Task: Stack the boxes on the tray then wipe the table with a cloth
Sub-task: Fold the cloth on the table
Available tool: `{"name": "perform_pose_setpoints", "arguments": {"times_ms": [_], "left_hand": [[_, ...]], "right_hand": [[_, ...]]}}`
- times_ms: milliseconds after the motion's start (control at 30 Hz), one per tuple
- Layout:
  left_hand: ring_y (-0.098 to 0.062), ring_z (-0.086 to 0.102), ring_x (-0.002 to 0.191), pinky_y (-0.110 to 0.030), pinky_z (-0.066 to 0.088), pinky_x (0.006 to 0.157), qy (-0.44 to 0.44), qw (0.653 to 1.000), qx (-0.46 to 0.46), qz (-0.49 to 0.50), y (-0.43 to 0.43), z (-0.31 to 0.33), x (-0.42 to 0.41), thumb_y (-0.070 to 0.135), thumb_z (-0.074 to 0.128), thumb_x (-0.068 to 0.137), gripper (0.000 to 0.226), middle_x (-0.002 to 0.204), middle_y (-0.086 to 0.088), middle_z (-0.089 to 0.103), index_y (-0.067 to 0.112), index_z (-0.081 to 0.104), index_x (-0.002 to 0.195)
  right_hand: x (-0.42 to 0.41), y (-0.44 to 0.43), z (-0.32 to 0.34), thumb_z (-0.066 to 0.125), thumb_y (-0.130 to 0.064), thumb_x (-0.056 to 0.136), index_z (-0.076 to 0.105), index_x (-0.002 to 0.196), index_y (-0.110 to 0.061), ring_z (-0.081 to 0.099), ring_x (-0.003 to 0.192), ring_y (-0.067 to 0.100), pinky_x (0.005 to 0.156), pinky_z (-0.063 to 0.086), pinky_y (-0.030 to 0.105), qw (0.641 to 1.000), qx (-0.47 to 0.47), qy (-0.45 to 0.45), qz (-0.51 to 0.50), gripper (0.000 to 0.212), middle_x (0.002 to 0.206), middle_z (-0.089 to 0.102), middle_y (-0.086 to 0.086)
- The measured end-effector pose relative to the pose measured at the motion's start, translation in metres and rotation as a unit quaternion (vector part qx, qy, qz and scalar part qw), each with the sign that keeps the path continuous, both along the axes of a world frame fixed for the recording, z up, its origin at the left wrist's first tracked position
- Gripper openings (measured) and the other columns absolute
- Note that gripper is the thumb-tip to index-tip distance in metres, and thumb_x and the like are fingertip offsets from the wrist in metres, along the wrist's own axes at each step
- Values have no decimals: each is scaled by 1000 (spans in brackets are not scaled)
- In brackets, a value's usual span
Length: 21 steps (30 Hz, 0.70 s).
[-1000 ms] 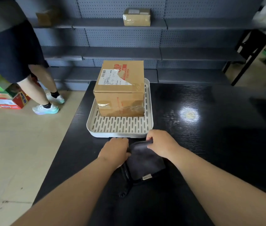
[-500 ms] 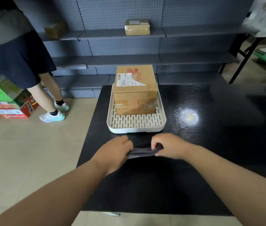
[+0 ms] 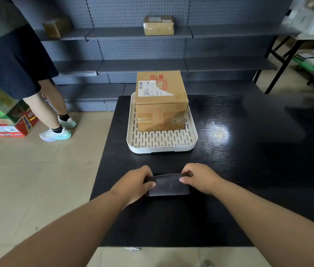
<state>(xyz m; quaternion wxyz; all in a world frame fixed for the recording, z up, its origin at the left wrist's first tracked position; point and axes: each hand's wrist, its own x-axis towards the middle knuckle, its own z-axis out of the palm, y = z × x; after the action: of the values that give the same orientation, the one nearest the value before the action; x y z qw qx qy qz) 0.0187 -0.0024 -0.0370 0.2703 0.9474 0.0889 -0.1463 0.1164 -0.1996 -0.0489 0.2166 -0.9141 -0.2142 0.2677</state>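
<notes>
We hold a dark folded cloth (image 3: 168, 185) between both hands, our left hand (image 3: 135, 183) pinching its left edge and our right hand (image 3: 200, 178) pinching its right edge, with the cloth's lower part resting on the black tabletop (image 3: 248, 160) near us. Farther away, a taped cardboard box (image 3: 161, 102) sits on the far part of a white slotted tray (image 3: 162, 141), well apart from the cloth. A person's legs (image 3: 44, 105) stand on the floor at left, by the grey shelves (image 3: 142, 64).

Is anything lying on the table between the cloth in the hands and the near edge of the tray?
No. In the head view, only bare black table separates the dark cloth from the white tray.
</notes>
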Motion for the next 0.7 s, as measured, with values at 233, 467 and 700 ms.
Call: {"name": "perform_pose_setpoints", "arguments": {"times_ms": [233, 467, 700], "left_hand": [[-20, 45, 105, -30, 43, 89, -128, 972, 188, -57, -9, -11, 4, 24, 55, 92, 21, 116, 0, 45, 20, 48, 111], [-23, 51, 112, -31, 39, 99, -102, 932, 244, -250, -7, -20, 4, 22, 53, 90, 30, 121, -2, 54, 17, 57, 119], [-18, 35, 133, -30, 29, 111, -56, 942, 214, -254, 0, -16, 6, 38, 42, 97, 45, 143, 1, 41, 18, 41, 137]], "right_hand": [[-18, 14, -9, 67, -21, 85, 59, 97, -14, 57, 91, 23, 73, 45, 33, 963, -6, -262, 65, 16, 99, 54, 2], [-23, -5, -19, 53, -38, 85, 70, 108, -16, 64, 91, 19, 82, 56, 34, 931, -8, -251, 263, 35, 101, 69, 0], [-9, -6, -13, 52, -33, 95, 37, 144, -24, 31, 135, 13, 111, 29, 28, 949, -63, -173, 255, 52, 147, 39, -7]]}}
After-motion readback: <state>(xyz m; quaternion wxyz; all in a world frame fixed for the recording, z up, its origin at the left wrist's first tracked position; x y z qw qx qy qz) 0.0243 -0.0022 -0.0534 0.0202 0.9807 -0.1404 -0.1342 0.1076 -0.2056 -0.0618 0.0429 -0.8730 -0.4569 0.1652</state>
